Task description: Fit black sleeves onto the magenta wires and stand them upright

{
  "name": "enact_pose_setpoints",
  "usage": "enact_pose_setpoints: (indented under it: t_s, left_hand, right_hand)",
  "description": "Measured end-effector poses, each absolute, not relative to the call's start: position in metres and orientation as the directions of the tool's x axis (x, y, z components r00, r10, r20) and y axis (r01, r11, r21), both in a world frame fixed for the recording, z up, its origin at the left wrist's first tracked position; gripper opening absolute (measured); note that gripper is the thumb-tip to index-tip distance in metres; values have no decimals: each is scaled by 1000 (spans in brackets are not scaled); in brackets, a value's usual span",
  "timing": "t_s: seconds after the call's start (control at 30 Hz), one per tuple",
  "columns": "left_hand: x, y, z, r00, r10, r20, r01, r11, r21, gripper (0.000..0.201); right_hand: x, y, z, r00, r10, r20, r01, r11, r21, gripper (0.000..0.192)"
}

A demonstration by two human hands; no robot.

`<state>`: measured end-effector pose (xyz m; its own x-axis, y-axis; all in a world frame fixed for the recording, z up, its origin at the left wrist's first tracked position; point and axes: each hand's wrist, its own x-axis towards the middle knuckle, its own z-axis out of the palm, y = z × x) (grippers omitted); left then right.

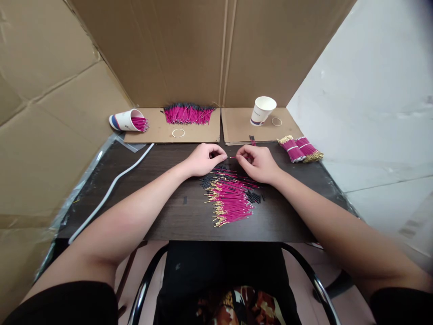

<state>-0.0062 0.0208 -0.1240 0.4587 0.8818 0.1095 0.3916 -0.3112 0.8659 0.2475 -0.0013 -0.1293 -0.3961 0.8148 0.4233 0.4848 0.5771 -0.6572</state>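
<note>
My right hand (257, 163) pinches a thin pink wire (232, 157), its pale tip pointing left between the two hands. Close to that tip, my left hand (204, 160) has thumb and forefinger pressed together; whatever they hold is too small to make out. Just below both hands a pile of pink wires (233, 198) with gold ends at the left lies on the dark table (169, 221). Short black sleeves (254, 197) are scattered at the pile's right side, with more black pieces near its top. A few black-ended wires (252, 140) lie beyond my right hand.
On cardboard at the back lie a row of black-tipped pink wires (188, 113), a tipped paper cup (122, 120) holding wires, an upright paper cup (263, 111) and rubber bands (178, 133). Banded wire bundles (299, 149) sit right. A white cable (113, 185) crosses the left side.
</note>
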Motion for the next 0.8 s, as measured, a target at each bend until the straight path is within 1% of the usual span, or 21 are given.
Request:
enact_pose_setpoints:
  t_s: [0.3, 0.53, 0.8]
  left_hand:
    - [-8, 22, -125, 482, 867, 128, 403, -350, 846, 15]
    - [-7, 22, -124, 475, 873, 111, 404, -328, 854, 15]
    - [-6, 22, -123, 463, 881, 97, 395, -303, 867, 14]
  right_hand:
    - [247, -3, -127, -404, 817, 411, 487, 572, -660, 18]
    - [247, -3, -126, -414, 810, 415, 460, 580, -672, 17]
    - [248, -2, -128, -434, 783, 445, 445, 616, -650, 15]
